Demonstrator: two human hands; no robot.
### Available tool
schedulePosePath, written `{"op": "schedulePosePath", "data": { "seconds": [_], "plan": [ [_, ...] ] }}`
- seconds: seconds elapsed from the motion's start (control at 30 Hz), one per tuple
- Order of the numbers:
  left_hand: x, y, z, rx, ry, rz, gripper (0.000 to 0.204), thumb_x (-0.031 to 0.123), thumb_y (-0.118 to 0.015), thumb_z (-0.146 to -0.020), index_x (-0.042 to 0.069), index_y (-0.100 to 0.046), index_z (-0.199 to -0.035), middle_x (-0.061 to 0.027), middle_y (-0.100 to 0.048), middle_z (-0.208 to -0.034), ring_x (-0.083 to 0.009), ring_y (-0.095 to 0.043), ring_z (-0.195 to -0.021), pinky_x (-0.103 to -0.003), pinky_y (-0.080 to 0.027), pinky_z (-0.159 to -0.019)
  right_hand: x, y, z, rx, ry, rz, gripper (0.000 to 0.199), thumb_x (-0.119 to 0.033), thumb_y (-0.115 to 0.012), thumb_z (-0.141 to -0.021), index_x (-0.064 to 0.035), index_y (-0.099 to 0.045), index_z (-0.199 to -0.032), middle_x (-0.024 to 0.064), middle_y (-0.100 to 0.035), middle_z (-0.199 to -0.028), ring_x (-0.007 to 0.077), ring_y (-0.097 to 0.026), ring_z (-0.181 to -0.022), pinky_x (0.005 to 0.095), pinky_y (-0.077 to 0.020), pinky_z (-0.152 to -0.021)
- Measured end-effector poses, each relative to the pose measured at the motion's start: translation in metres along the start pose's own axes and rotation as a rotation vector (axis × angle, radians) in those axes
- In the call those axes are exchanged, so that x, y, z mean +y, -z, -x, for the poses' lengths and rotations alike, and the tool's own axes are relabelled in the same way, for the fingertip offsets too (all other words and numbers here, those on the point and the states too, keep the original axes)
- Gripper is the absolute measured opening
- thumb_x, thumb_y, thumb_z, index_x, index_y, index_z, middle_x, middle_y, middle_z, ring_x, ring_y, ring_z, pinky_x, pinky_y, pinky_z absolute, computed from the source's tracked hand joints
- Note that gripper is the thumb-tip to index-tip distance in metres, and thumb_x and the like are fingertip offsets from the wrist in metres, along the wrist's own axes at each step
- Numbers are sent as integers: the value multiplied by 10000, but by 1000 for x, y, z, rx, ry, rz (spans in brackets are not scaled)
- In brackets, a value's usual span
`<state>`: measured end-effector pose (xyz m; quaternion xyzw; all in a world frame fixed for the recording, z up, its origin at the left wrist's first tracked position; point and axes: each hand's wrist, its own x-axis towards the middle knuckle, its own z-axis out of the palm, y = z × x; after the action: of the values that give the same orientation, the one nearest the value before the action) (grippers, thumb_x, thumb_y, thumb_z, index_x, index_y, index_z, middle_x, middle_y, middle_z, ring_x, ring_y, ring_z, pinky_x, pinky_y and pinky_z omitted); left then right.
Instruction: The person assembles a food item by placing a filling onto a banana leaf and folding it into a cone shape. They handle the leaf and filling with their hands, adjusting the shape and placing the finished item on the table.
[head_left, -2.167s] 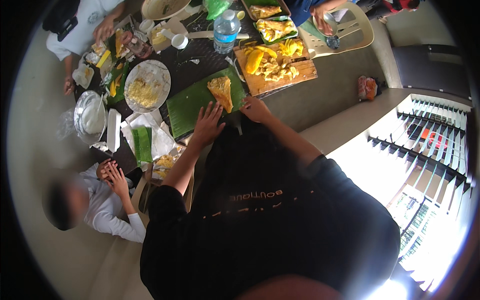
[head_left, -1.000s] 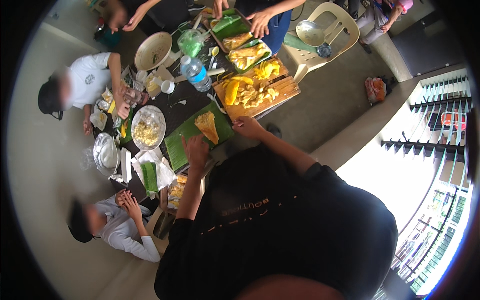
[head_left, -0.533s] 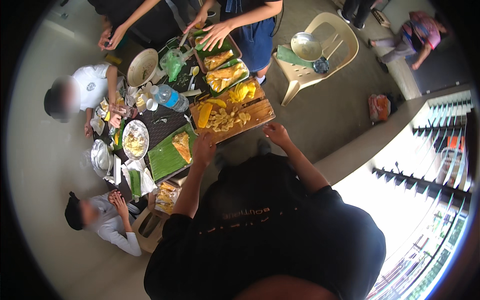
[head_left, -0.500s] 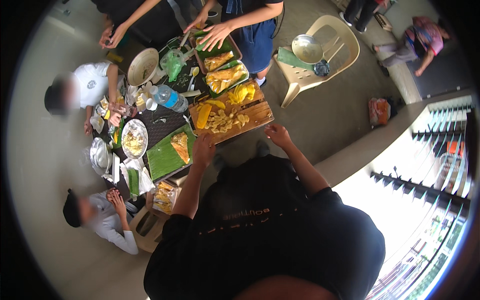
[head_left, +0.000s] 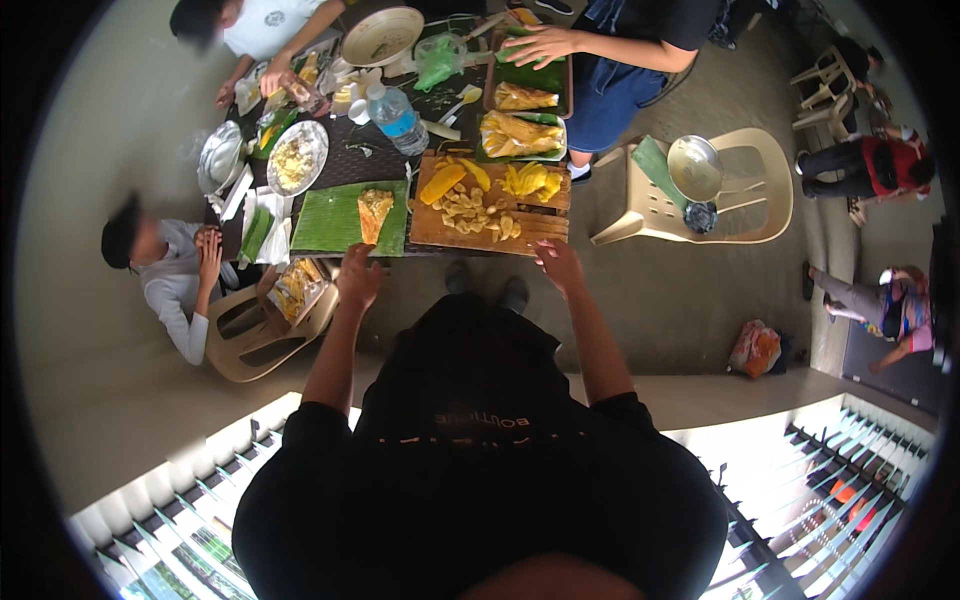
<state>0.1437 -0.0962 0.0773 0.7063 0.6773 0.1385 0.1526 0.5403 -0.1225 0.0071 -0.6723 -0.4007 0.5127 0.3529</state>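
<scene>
Our left hand [head_left: 358,277] and right hand [head_left: 558,265] hang loosely open at the near edge of the table [head_left: 345,165].
The left is nearest the folded wrap [head_left: 375,215] on its leaf [head_left: 328,222]; floor [head_left: 630,290] opens beside the right; beyond, a white plate [head_left: 313,135] holds yellow crumbs [head_left: 294,172].

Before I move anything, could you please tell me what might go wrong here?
The golden food piece lies near the front edge of the banana leaf, so the nearby left hand might nudge it. The right hand is near a corner of the wooden board; a bump could shift its pale slices.
</scene>
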Motion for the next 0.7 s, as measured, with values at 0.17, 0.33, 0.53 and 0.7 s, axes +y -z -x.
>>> {"op": "schedulePosePath", "data": {
  "seconds": [0.17,0.33,0.53,0.7],
  "plan": [
    [-69,-13,-14,2,367,402,379,144,-617,-769,48,-571,-1133,-142,-638,-1023,-281,-623,-940,-366,-486,-824,-10,-22,-2,-96,14,-110,342,-225,-595,-849,6,-576,-1101,72,-654,-910,132,-630,-762,244,-475,-630],
    [-146,-58,-30,37,424,428,426,224,-614,-758,38,-584,-1140,-149,-659,-1009,-256,-637,-943,-347,-490,-808,-16,-26,13,-130,-14,-149,348,-215,-595,-844,21,-568,-1099,91,-658,-903,135,-635,-758,247,-482,-640],
    [-157,-59,-54,-90,473,498,455,245,-608,-746,38,-582,-1150,-162,-664,-975,-256,-637,-937,-351,-485,-795,-27,-20,17,-21,-27,-85,339,-207,-600,-837,27,-579,-1082,100,-668,-890,136,-641,-743,245,-483,-619],
    [-163,-48,-93,-237,486,642,452,199,-612,-742,17,-577,-1154,-154,-677,-884,-202,-657,-848,-321,-500,-697,-62,-55,10,45,5,-93,316,-197,-606,-850,13,-584,-1085,94,-664,-887,118,-620,-724,231,-471,-603]
  ]
}}
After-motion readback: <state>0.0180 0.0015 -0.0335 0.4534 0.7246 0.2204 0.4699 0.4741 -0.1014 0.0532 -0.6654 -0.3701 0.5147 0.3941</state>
